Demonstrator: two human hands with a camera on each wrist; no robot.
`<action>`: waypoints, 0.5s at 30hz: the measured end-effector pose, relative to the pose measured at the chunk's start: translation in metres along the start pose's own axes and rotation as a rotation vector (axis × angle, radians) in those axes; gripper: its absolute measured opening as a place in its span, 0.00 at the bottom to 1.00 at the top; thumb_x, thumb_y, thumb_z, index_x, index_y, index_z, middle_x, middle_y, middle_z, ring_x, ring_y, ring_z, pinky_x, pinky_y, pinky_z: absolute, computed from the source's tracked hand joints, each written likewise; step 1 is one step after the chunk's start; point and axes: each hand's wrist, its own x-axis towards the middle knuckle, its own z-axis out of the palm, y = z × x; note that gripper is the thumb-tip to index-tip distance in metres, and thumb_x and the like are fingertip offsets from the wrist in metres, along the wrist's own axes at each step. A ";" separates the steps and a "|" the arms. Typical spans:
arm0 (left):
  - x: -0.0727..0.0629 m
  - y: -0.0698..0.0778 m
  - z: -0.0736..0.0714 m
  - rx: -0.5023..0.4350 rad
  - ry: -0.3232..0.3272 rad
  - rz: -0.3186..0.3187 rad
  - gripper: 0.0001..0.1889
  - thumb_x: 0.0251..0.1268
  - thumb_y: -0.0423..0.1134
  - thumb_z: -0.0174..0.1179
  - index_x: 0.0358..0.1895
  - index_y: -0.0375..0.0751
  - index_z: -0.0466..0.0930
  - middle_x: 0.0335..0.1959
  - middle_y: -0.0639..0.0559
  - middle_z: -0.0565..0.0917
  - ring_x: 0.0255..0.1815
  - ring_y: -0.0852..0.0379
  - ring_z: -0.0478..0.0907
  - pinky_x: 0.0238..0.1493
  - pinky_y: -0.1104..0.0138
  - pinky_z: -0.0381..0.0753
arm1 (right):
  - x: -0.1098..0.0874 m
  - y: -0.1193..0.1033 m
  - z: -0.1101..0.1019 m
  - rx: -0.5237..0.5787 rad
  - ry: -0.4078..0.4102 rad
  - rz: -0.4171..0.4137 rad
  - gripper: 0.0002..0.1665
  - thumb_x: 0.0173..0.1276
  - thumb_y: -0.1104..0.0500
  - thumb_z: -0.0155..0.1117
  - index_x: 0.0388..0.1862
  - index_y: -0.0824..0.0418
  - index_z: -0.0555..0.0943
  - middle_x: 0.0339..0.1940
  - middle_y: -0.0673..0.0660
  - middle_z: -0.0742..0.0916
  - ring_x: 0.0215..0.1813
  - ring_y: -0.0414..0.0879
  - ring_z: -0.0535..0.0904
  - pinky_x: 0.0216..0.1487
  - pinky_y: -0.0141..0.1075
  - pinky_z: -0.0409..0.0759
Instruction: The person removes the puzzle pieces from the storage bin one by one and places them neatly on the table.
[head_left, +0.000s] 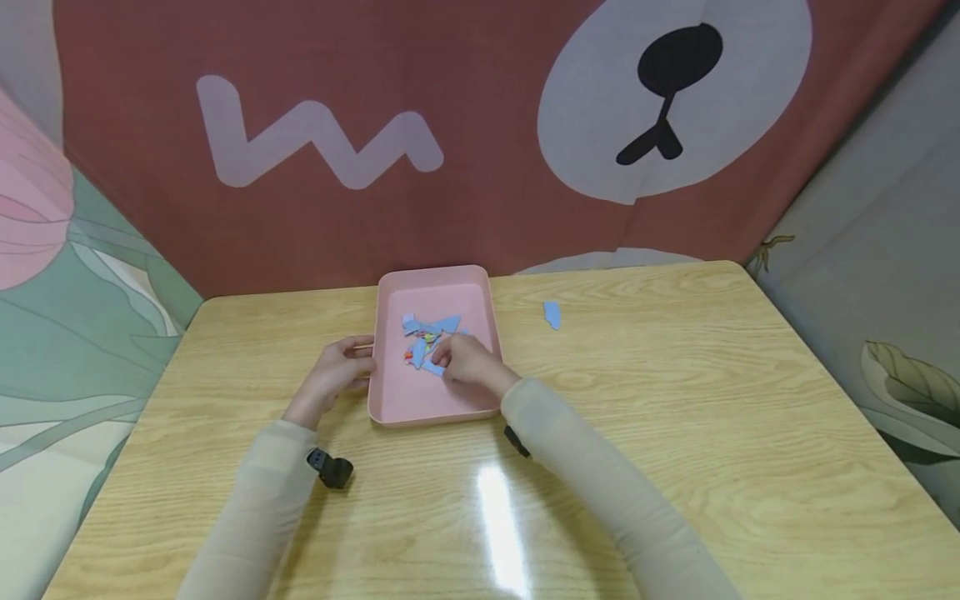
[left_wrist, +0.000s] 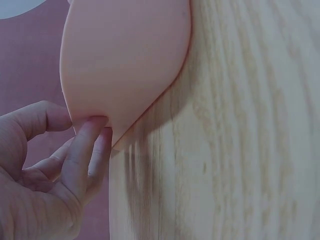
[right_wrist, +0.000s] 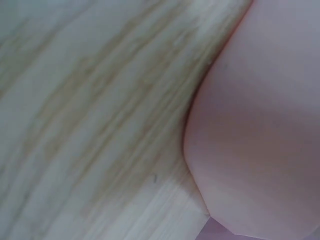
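Note:
A shallow pink tray (head_left: 390, 392) lies on the wooden table, with a small heap of flat light-blue pieces (head_left: 418, 352) in its middle. Among them show bits of red, yellow and green. My right hand (head_left: 467, 360) reaches over the tray's right wall, fingers bent down with the tips at the heap; cannot tell whether they pinch a piece. My left hand (head_left: 337, 372) is at the tray's left side. In the left wrist view its fingertips (left_wrist: 99, 121) touch the outer wall, the thumb at the rim. The right wrist view has only tray wall and table.
One loose light-blue piece (head_left: 552, 315) with an uneven edge lies on the table (head_left: 675, 400) to the right of the tray. Behind the table's far edge hangs a reddish-brown printed curtain (head_left: 480, 208). A bright light streak shines on the tabletop near the front.

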 end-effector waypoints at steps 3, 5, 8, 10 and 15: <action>0.000 0.000 0.000 0.002 -0.003 0.003 0.30 0.66 0.30 0.50 0.72 0.33 0.56 0.68 0.32 0.67 0.57 0.51 0.75 0.40 0.73 0.81 | -0.001 -0.001 0.000 0.019 -0.023 0.000 0.17 0.53 0.75 0.63 0.42 0.64 0.85 0.34 0.54 0.84 0.36 0.40 0.73 0.32 0.23 0.72; 0.000 0.000 0.001 -0.003 -0.001 0.000 0.31 0.65 0.30 0.50 0.72 0.34 0.57 0.68 0.33 0.67 0.58 0.51 0.74 0.41 0.73 0.81 | -0.001 -0.001 0.000 0.023 -0.033 -0.002 0.17 0.53 0.75 0.62 0.41 0.64 0.85 0.32 0.52 0.82 0.36 0.40 0.72 0.32 0.23 0.71; -0.001 0.000 0.001 -0.008 -0.002 0.003 0.31 0.65 0.30 0.50 0.72 0.33 0.57 0.68 0.32 0.67 0.58 0.51 0.74 0.41 0.73 0.81 | -0.001 -0.001 0.000 0.029 -0.041 -0.011 0.16 0.53 0.75 0.62 0.40 0.64 0.85 0.29 0.50 0.80 0.35 0.39 0.71 0.31 0.22 0.71; 0.000 0.000 0.001 -0.011 0.001 0.004 0.31 0.65 0.30 0.50 0.72 0.33 0.57 0.68 0.32 0.67 0.58 0.51 0.74 0.41 0.73 0.81 | -0.001 0.000 -0.001 0.041 -0.047 -0.019 0.16 0.53 0.75 0.62 0.40 0.64 0.85 0.28 0.49 0.79 0.34 0.39 0.71 0.30 0.22 0.71; 0.000 0.000 0.000 -0.002 0.000 0.003 0.31 0.65 0.30 0.50 0.72 0.33 0.57 0.68 0.32 0.67 0.57 0.52 0.75 0.41 0.73 0.81 | -0.002 0.002 -0.003 0.089 -0.065 -0.021 0.16 0.54 0.73 0.66 0.43 0.65 0.84 0.30 0.51 0.80 0.35 0.39 0.72 0.31 0.23 0.73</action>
